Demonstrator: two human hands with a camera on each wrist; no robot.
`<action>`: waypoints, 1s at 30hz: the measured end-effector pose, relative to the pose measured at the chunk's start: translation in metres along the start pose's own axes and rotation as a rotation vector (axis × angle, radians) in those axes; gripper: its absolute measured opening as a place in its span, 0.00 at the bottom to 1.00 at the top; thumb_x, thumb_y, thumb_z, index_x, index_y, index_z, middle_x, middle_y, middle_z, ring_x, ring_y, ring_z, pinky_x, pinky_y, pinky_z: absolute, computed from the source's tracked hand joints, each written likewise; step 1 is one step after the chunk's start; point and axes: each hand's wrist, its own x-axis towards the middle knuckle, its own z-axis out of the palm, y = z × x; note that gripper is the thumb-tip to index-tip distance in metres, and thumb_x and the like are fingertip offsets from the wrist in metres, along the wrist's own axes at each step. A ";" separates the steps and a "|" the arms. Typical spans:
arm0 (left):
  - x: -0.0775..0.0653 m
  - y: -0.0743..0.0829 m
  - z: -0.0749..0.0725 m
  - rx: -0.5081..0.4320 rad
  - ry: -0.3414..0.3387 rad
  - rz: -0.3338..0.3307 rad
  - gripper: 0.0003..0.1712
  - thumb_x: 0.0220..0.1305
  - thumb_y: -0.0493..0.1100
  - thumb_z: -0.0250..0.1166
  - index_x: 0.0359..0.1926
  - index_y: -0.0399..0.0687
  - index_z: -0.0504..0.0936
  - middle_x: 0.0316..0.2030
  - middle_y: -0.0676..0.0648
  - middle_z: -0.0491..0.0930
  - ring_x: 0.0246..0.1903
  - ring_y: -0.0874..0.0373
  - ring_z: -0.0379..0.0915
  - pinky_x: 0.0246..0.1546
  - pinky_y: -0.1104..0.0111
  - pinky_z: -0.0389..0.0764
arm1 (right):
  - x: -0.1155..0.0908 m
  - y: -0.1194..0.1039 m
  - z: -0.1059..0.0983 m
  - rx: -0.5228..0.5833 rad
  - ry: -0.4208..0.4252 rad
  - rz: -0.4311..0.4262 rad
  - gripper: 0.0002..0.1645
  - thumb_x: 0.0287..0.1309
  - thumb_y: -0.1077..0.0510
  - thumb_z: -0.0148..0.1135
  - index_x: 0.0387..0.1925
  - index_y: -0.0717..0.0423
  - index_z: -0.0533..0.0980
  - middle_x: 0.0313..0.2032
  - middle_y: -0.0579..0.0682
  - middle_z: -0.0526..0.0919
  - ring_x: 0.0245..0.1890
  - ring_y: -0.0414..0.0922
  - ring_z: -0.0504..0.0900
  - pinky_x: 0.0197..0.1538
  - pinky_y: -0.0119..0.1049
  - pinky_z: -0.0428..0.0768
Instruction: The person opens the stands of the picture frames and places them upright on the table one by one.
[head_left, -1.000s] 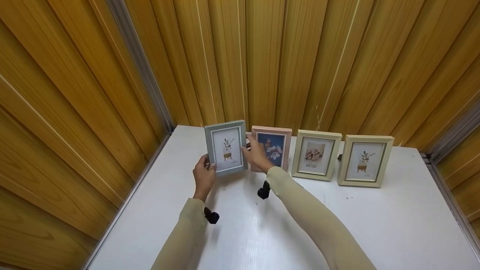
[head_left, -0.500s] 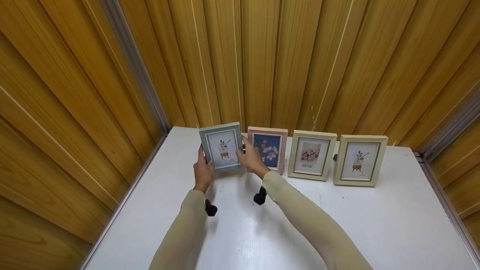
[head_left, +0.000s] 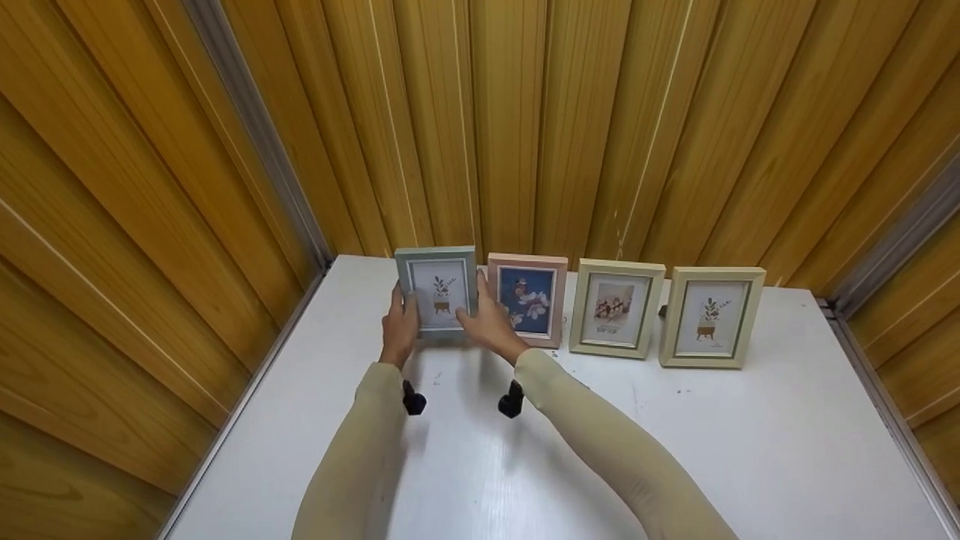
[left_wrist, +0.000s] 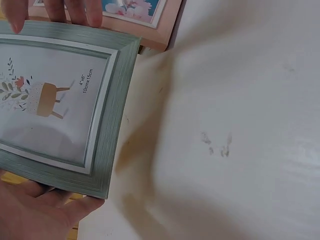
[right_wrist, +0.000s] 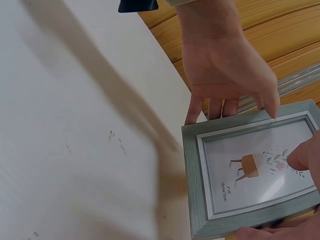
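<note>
A grey-green picture frame (head_left: 439,281) with a potted-plant print stands upright between both hands, at the left end of a row of frames. My left hand (head_left: 400,326) grips its left side, thumb at the front and fingers along the edge and behind. On the opposite side my right hand (head_left: 491,322) holds the right edge, its thumb over the front near the lower corner. Close-up, the right wrist view shows the frame's print (right_wrist: 250,170) and the right thumb over it. Whether the frame's bottom edge touches the table cannot be told.
Right of the hands stand a pink frame (head_left: 527,300) with a blue flower picture, partly covered by the right hand, and two cream frames, one in the middle (head_left: 615,307) and one at the right (head_left: 712,315). The white table (head_left: 480,465) backs onto a wood-panelled wall (head_left: 510,127).
The green frame has turned from a leftward tilt to nearly straight. The left hand has moved up along its side, and the right hand has slid slightly lower. The view has shifted a little.
</note>
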 end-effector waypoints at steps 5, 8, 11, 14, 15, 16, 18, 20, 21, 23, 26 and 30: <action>0.006 -0.002 0.001 0.007 -0.004 0.002 0.38 0.80 0.66 0.36 0.83 0.61 0.48 0.75 0.42 0.63 0.71 0.41 0.64 0.69 0.44 0.64 | 0.001 0.002 0.004 0.041 0.002 0.007 0.54 0.69 0.57 0.62 0.82 0.58 0.39 0.81 0.59 0.46 0.76 0.61 0.58 0.77 0.55 0.54; 0.009 -0.005 0.002 0.016 -0.006 -0.001 0.37 0.80 0.65 0.36 0.83 0.61 0.48 0.76 0.42 0.63 0.70 0.39 0.63 0.70 0.44 0.63 | 0.001 0.003 0.008 0.066 0.007 0.028 0.55 0.69 0.58 0.62 0.82 0.57 0.36 0.81 0.57 0.43 0.77 0.59 0.54 0.78 0.53 0.51; 0.013 -0.007 0.004 0.002 -0.009 -0.011 0.36 0.80 0.63 0.36 0.83 0.63 0.48 0.76 0.44 0.62 0.72 0.39 0.61 0.71 0.43 0.60 | 0.000 0.004 0.015 0.083 0.003 0.048 0.56 0.70 0.58 0.61 0.82 0.56 0.34 0.82 0.57 0.41 0.79 0.57 0.51 0.78 0.53 0.48; 0.014 -0.011 0.005 -0.016 -0.011 -0.023 0.36 0.79 0.61 0.37 0.83 0.64 0.47 0.77 0.45 0.60 0.73 0.41 0.59 0.72 0.44 0.58 | -0.002 0.006 0.020 0.114 -0.011 0.061 0.57 0.71 0.58 0.60 0.82 0.54 0.31 0.82 0.55 0.37 0.80 0.54 0.45 0.78 0.52 0.47; 0.014 -0.012 0.006 -0.019 -0.011 -0.022 0.36 0.79 0.60 0.37 0.83 0.63 0.48 0.77 0.45 0.60 0.73 0.41 0.59 0.73 0.45 0.58 | -0.003 0.007 0.022 0.121 -0.013 0.063 0.57 0.71 0.58 0.60 0.82 0.53 0.30 0.82 0.55 0.35 0.80 0.53 0.44 0.79 0.51 0.47; 0.014 -0.013 0.007 -0.018 -0.008 -0.023 0.36 0.79 0.59 0.37 0.83 0.63 0.48 0.77 0.45 0.61 0.73 0.41 0.59 0.73 0.45 0.59 | -0.003 0.008 0.023 0.130 -0.016 0.065 0.57 0.72 0.58 0.59 0.82 0.52 0.29 0.82 0.54 0.34 0.80 0.52 0.43 0.79 0.51 0.47; 0.013 -0.014 0.009 -0.015 -0.003 -0.023 0.36 0.78 0.58 0.38 0.82 0.62 0.49 0.76 0.44 0.62 0.73 0.41 0.60 0.72 0.46 0.60 | -0.005 0.009 0.025 0.150 -0.018 0.073 0.58 0.72 0.58 0.59 0.82 0.50 0.27 0.82 0.52 0.32 0.81 0.51 0.41 0.79 0.49 0.49; 0.013 -0.015 0.010 -0.011 -0.005 -0.023 0.35 0.78 0.58 0.38 0.82 0.61 0.48 0.76 0.43 0.62 0.72 0.40 0.61 0.72 0.46 0.61 | -0.005 0.012 0.027 0.163 -0.014 0.075 0.58 0.72 0.59 0.58 0.81 0.49 0.27 0.82 0.52 0.31 0.81 0.50 0.39 0.79 0.49 0.48; 0.013 -0.016 0.011 -0.009 -0.008 -0.026 0.35 0.79 0.57 0.38 0.83 0.61 0.48 0.76 0.43 0.62 0.73 0.40 0.61 0.72 0.46 0.61 | -0.005 0.013 0.028 0.167 -0.010 0.070 0.58 0.72 0.59 0.57 0.81 0.50 0.26 0.82 0.52 0.31 0.81 0.50 0.39 0.79 0.49 0.48; 0.013 -0.017 0.013 -0.003 -0.012 -0.036 0.36 0.79 0.57 0.38 0.83 0.60 0.46 0.77 0.42 0.61 0.73 0.40 0.60 0.72 0.46 0.60 | -0.005 0.015 0.031 0.172 -0.007 0.066 0.57 0.72 0.59 0.57 0.81 0.50 0.26 0.82 0.53 0.31 0.81 0.51 0.38 0.79 0.49 0.48; 0.014 -0.018 0.015 -0.006 -0.017 -0.048 0.36 0.79 0.56 0.39 0.83 0.60 0.44 0.77 0.42 0.59 0.73 0.40 0.59 0.73 0.46 0.58 | -0.003 0.017 0.034 0.174 -0.001 0.056 0.57 0.72 0.59 0.57 0.81 0.51 0.26 0.82 0.54 0.32 0.81 0.51 0.38 0.79 0.50 0.48; 0.016 -0.018 0.016 -0.021 -0.026 -0.042 0.37 0.79 0.55 0.41 0.83 0.59 0.43 0.78 0.41 0.58 0.74 0.40 0.57 0.74 0.46 0.56 | -0.001 0.016 0.036 0.162 0.020 0.052 0.58 0.71 0.60 0.58 0.81 0.53 0.26 0.82 0.56 0.33 0.81 0.52 0.38 0.79 0.48 0.49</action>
